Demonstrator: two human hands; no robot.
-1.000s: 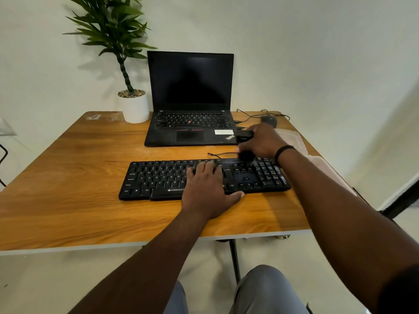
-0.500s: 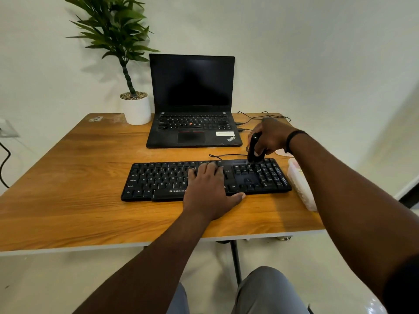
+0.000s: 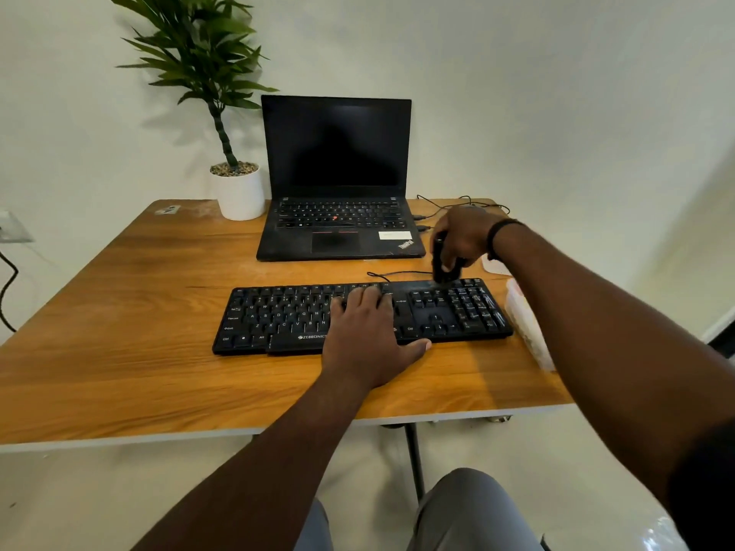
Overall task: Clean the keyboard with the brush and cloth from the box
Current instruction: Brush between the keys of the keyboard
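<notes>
A wooden desk [image 3: 119, 312] with a pale edge fills most of the view and stands against a plain wall. At its back sits an open laptop [image 3: 338, 184] with a dark screen, and just left of that a plant [image 3: 222, 113] in a white pot. In front of the laptop lies the black keyboard [image 3: 286, 316], set lengthwise across the desk, its thin cable [image 3: 397, 273] curling off the far edge between it and the laptop. A clear box [image 3: 529, 332] stands at the keyboard's right end, mostly hidden behind the right forearm; what it holds cannot be made out. The left hand [image 3: 370, 340] lies flat on the middle of the keyboard, fingers straight on the keys and thumb stretched along the near edge. The right hand [image 3: 463, 236], with a dark band at the wrist, hovers over the far right corner of the keyboard, its fingers curled round a black brush [image 3: 443, 268]. The brush points downward with its lower end at the top row of keys above the number pad; it is blurred, so whether it touches the keys cannot be told. More thin cables [image 3: 457, 202] lie on the desk behind that hand. A pale object [image 3: 495, 268] shows just beyond the right wrist.
</notes>
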